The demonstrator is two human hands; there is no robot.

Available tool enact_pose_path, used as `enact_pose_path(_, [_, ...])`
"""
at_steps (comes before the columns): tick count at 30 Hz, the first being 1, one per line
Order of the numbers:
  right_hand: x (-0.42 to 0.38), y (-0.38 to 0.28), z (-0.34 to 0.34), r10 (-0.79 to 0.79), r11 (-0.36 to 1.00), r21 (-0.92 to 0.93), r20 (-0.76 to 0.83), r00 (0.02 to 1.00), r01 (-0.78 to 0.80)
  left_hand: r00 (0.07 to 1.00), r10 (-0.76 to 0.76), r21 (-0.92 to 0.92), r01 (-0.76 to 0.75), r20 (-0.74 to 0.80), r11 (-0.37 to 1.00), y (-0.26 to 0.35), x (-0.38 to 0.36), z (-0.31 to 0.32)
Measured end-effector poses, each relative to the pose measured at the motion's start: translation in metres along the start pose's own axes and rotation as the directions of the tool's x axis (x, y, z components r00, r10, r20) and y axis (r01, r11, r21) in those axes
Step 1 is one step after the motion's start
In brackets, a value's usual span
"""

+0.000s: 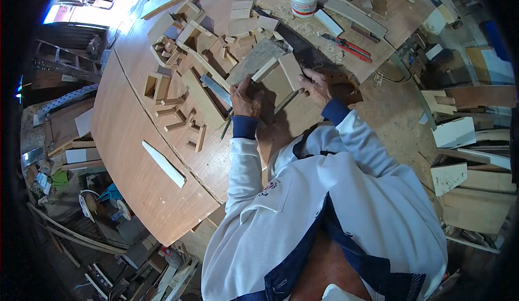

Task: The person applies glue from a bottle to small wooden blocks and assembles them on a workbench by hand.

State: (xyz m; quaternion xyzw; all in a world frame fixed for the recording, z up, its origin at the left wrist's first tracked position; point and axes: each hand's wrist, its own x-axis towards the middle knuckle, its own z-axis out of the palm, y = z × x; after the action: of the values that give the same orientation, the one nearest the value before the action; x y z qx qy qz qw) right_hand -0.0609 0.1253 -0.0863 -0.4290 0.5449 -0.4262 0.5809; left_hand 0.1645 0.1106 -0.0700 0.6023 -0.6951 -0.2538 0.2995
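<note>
My right hand (pixel 316 87) has its thumb and fingers closed on the edge of a small flat wooden block (pixel 291 69). To its left, my left hand (pixel 247 100) has curled fingers at the lower end of a pale narrow wooden strip (pixel 265 70), which leans close to the block. Both pieces are over a larger flat board (pixel 278 87) in front of my body. A grey-topped panel (pixel 254 62) lies just beyond the left fingers. Beside the left wrist are a metal-coloured strip (pixel 216 89) and a dark pencil-like stick (pixel 226 128).
Cut wooden pieces and small frames (pixel 158 86) crowd the table (pixel 127 133) to the left. Farther back stand a white tub (pixel 304 1) with sticks in it and red-handled pliers (pixel 354 49). A pointed white piece (pixel 164 163) lies near the left edge. Stacked boards (pixel 478 198) are at right.
</note>
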Motion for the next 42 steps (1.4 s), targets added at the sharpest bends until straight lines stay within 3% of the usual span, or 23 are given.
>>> enact_pose_path(2, [0.008,-0.007,-0.002,-0.127,0.982,-0.156,-0.123,0.984,0.107,0.999,0.012,0.018,-0.013,0.038,1.0,0.001,0.001,0.0])
enact_pose_path(6, [0.048,-0.017,-0.013,-0.278,0.913,-0.357,-0.195,0.941,0.196,0.999,-0.003,0.029,0.004,-0.034,1.0,0.006,-0.002,0.008])
enact_pose_path(10, [0.105,-0.025,-0.02,-0.303,0.808,-0.573,-0.206,0.931,0.136,0.999,0.005,0.065,-0.002,-0.053,0.998,0.023,-0.007,0.01])
enact_pose_path(13, [0.151,-0.024,-0.015,-0.389,0.749,-0.635,-0.191,0.901,0.188,1.0,-0.021,0.068,0.022,-0.012,0.997,0.022,-0.01,0.009])
enact_pose_path(15, [0.176,-0.022,-0.015,-0.362,0.726,-0.664,-0.146,0.921,0.18,0.999,0.026,0.066,-0.027,0.019,0.997,0.023,-0.013,0.01])
enact_pose_path(17, [0.226,0.012,-0.014,-0.439,0.51,-0.828,-0.016,0.899,0.234,1.0,0.014,0.068,-0.016,0.027,0.998,0.02,-0.014,0.013])
enact_pose_path(19, [0.229,-0.005,-0.003,-0.417,0.539,-0.82,-0.058,0.907,0.195,1.0,-0.005,0.047,0.004,0.016,0.999,0.019,-0.014,0.014])
enact_pose_path(21, [0.214,-0.045,0.004,-0.288,0.341,-0.935,-0.002,0.958,0.101,1.0,-0.011,0.037,0.01,0.018,0.999,0.019,-0.014,0.013])
enact_pose_path(22, [0.232,-0.031,0.008,-0.292,0.632,-0.775,-0.229,0.929,0.008,1.0,-0.016,0.027,0.015,0.023,1.0,0.02,-0.014,0.013])
enact_pose_path(23, [0.247,-0.018,0.008,-0.293,0.631,-0.775,-0.227,0.929,0.01,1.0,-0.016,0.026,0.016,0.022,1.0,0.019,-0.015,0.013])
enact_pose_path(28, [0.286,-0.001,0.013,-0.256,0.165,-0.986,-0.013,0.967,0.031,0.993,-0.105,0.009,0.105,0.05,0.994,0.022,-0.015,0.012])
enact_pose_path(29, [0.283,-0.003,0.017,-0.256,0.164,-0.986,-0.009,0.967,0.034,0.993,-0.108,0.01,0.107,0.048,0.994,0.022,-0.015,0.012])
enact_pose_path(31, [0.216,-0.08,0.041,-0.386,0.464,-0.883,-0.266,0.884,-0.063,0.997,-0.068,0.011,0.067,0.035,0.998,0.02,-0.015,0.013])
enact_pose_path(33, [0.211,-0.092,0.052,-0.393,0.479,-0.878,-0.217,0.894,-0.002,0.997,-0.063,0.01,0.063,0.035,0.998,0.022,-0.015,0.012])
enact_pose_path(35, [0.246,-0.071,0.058,-0.347,0.304,-0.933,0.078,0.935,0.191,0.998,-0.053,0.008,0.053,0.034,0.999,0.022,-0.015,0.011])
enact_pose_path(36, [0.253,-0.071,0.061,-0.261,0.354,-0.907,0.137,0.956,0.227,0.998,-0.054,0.001,0.054,0.037,0.999,0.023,-0.015,0.01])
enact_pose_path(37, [0.256,-0.068,0.066,-0.262,0.354,-0.906,0.14,0.955,0.23,0.998,-0.057,-0.006,0.057,0.039,0.998,0.023,-0.015,0.01])
enact_pose_path(39, [0.261,-0.059,0.077,-0.239,0.184,-0.963,0.153,0.959,0.199,0.997,-0.063,-0.009,0.063,0.037,0.998,0.022,-0.014,0.011])
enact_pose_path(42, [0.271,-0.056,0.081,-0.111,0.179,-0.966,0.169,0.979,0.186,0.997,-0.063,-0.035,0.064,0.037,0.997,0.02,-0.015,0.011])
